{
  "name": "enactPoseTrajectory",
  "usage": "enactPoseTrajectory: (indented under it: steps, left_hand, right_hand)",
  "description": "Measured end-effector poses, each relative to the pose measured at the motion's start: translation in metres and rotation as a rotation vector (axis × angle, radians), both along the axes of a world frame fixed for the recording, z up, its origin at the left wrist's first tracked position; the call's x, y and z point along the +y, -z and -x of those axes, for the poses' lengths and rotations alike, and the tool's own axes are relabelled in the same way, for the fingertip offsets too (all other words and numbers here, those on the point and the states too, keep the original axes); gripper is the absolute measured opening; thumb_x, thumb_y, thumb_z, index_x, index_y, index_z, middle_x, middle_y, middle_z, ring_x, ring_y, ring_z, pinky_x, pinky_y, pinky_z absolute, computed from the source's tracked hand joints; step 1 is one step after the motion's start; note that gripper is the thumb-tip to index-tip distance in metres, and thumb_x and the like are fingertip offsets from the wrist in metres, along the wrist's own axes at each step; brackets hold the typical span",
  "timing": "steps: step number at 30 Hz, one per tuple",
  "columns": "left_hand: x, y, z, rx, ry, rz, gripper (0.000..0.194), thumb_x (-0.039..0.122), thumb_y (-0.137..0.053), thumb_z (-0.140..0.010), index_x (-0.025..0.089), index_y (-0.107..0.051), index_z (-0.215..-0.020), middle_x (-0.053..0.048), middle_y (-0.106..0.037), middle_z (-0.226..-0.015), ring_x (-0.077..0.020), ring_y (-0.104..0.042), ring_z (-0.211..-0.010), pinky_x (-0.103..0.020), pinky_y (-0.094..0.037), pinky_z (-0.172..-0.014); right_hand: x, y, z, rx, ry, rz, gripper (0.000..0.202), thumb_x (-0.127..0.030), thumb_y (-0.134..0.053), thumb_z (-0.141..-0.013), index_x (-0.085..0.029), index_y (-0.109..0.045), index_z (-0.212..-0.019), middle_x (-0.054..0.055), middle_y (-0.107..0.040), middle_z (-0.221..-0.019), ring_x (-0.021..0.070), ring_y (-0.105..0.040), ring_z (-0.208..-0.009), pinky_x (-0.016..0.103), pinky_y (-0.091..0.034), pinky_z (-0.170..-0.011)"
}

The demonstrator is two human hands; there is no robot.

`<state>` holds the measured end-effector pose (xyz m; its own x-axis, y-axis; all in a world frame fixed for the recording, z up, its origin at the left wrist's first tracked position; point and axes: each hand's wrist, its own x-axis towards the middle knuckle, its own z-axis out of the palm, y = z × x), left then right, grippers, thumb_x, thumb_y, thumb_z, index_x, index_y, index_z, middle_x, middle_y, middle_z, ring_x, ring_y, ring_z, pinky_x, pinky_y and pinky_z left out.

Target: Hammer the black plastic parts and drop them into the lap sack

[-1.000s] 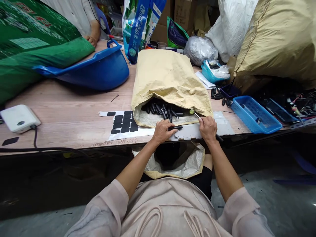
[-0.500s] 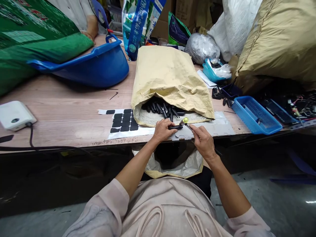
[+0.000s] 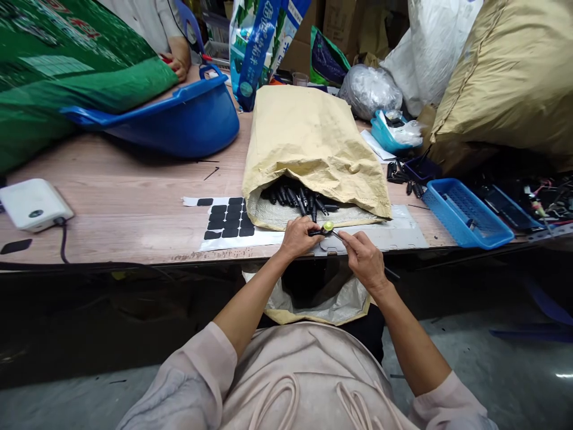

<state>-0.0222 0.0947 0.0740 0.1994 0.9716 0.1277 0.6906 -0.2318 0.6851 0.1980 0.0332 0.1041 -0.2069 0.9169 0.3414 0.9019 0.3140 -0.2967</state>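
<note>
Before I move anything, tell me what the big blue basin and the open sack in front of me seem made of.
Blue basin: likely plastic, smooth and slightly glossy; soft highlights and a moulded rim and handle suggest it.

Open sack: matte tan outside, perhaps paper or coated fabric, from its creases; the whitish lining looks woven.

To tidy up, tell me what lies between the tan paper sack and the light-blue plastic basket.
Head view: small black cylindrical pieces, a thin black strip and the end of a pale grey sheet.
</note>
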Motion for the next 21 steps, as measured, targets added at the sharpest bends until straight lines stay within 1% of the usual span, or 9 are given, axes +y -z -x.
enactPoseTrajectory:
  steps: [3,6,9,11,13,17,19,21]
  left_hand:
    - [0.000,0.000,-0.001,0.016,-0.010,0.003,0.013,0.031,-0.082,-0.082,0.025,-0.082,-0.094,-0.003,-0.074,-0.095,-0.0254,-0.066,-0.100,-0.040,-0.046,-0.095]
    - [-0.001,-0.002,-0.002,0.030,-0.018,-0.006,0.014,0.030,-0.081,-0.081,0.024,-0.079,-0.093,-0.004,-0.074,-0.098,-0.0268,-0.066,-0.104,-0.041,-0.046,-0.096]
    - [-0.004,-0.004,-0.004,0.048,-0.016,-0.023,0.013,0.029,-0.081,-0.079,0.024,-0.076,-0.091,-0.003,-0.073,-0.097,-0.0272,-0.065,-0.103,-0.042,-0.045,-0.096]
    - [-0.005,-0.004,-0.004,0.064,-0.010,-0.029,0.015,0.031,-0.082,-0.078,0.025,-0.075,-0.091,-0.003,-0.073,-0.097,-0.0275,-0.065,-0.102,-0.042,-0.045,-0.095]
    - [-0.005,-0.003,-0.004,0.075,-0.002,-0.034,0.017,0.034,-0.082,-0.079,0.025,-0.075,-0.092,-0.003,-0.073,-0.099,-0.0280,-0.064,-0.104,-0.042,-0.045,-0.095]
    - [-0.001,-0.001,-0.002,0.096,0.011,-0.030,0.015,0.036,-0.080,-0.085,0.026,-0.076,-0.095,-0.004,-0.073,-0.099,-0.0281,-0.064,-0.105,-0.042,-0.044,-0.093]
    - [-0.002,-0.004,-0.001,0.099,0.014,-0.042,0.015,0.037,-0.078,-0.088,0.025,-0.076,-0.096,-0.005,-0.073,-0.098,-0.0277,-0.064,-0.103,-0.041,-0.044,-0.093]
    - [-0.009,-0.008,0.000,0.076,0.048,-0.089,0.016,0.039,-0.073,-0.093,0.024,-0.076,-0.099,-0.006,-0.073,-0.099,-0.0270,-0.065,-0.102,-0.041,-0.045,-0.093]
  right_hand:
    - [0.012,-0.004,-0.010,0.030,0.047,-0.070,0.041,-0.036,-0.043,-0.111,-0.031,-0.075,-0.136,0.006,-0.072,-0.106,0.0186,-0.068,-0.093,0.025,-0.049,-0.074]
    - [0.034,-0.005,-0.026,0.021,0.138,-0.105,0.039,-0.037,-0.046,-0.110,-0.029,-0.075,-0.134,0.009,-0.071,-0.110,0.0220,-0.068,-0.101,0.028,-0.050,-0.079]
    - [0.061,0.003,-0.040,-0.051,0.218,-0.059,0.034,-0.033,-0.052,-0.105,-0.030,-0.078,-0.128,0.007,-0.069,-0.104,0.0216,-0.065,-0.093,0.029,-0.048,-0.077]
    - [0.077,0.012,-0.047,-0.094,0.221,-0.032,0.033,-0.030,-0.055,-0.102,-0.029,-0.079,-0.125,0.007,-0.067,-0.101,0.0215,-0.061,-0.090,0.030,-0.046,-0.078]
    - [0.087,0.021,-0.049,-0.115,0.199,-0.043,0.032,-0.028,-0.057,-0.100,-0.027,-0.080,-0.122,0.008,-0.066,-0.101,0.0234,-0.058,-0.093,0.033,-0.046,-0.083]
    - [0.096,0.031,-0.047,-0.103,0.205,-0.067,0.032,-0.028,-0.056,-0.100,-0.025,-0.080,-0.120,0.011,-0.066,-0.103,0.0275,-0.053,-0.102,0.039,-0.044,-0.092]
    - [0.096,0.033,-0.046,-0.101,0.225,-0.045,0.031,-0.029,-0.056,-0.100,-0.025,-0.080,-0.120,0.011,-0.065,-0.105,0.0277,-0.052,-0.103,0.039,-0.043,-0.093]
    - [0.095,0.033,-0.046,-0.103,0.237,-0.026,0.030,-0.030,-0.057,-0.100,-0.025,-0.080,-0.119,0.011,-0.065,-0.106,0.0275,-0.052,-0.104,0.039,-0.043,-0.092]
